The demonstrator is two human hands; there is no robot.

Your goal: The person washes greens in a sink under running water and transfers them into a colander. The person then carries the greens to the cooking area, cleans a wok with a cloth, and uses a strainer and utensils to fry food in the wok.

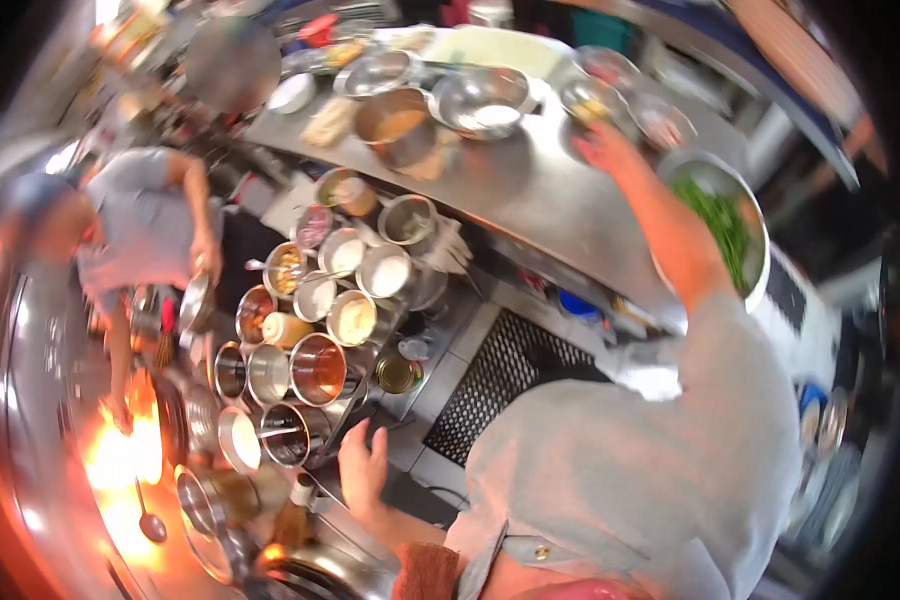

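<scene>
My right hand (600, 148) reaches far out over the steel counter (530, 185), at the near edge of a small metal bowl (592, 103) with yellow food in it. Blur hides how its fingers are set. Below that forearm lies a large bowl (760, 235) full of cut green vegetables (715, 225). My left hand (363, 465) hangs in the air with thumb and fingers apart and holds nothing. It is nearest a dark-filled metal pot (288, 452) among the seasoning containers. A red-brown cloth (427, 572) is around my left wrist.
A co-worker (145, 215) at the left holds a metal bowl (198, 300); their other arm is beside a tall flame (125, 450). A ladle (152, 527) lies by the fire. Several metal bowls (485, 98) line the counter. A black perforated mat (500, 375) covers the floor.
</scene>
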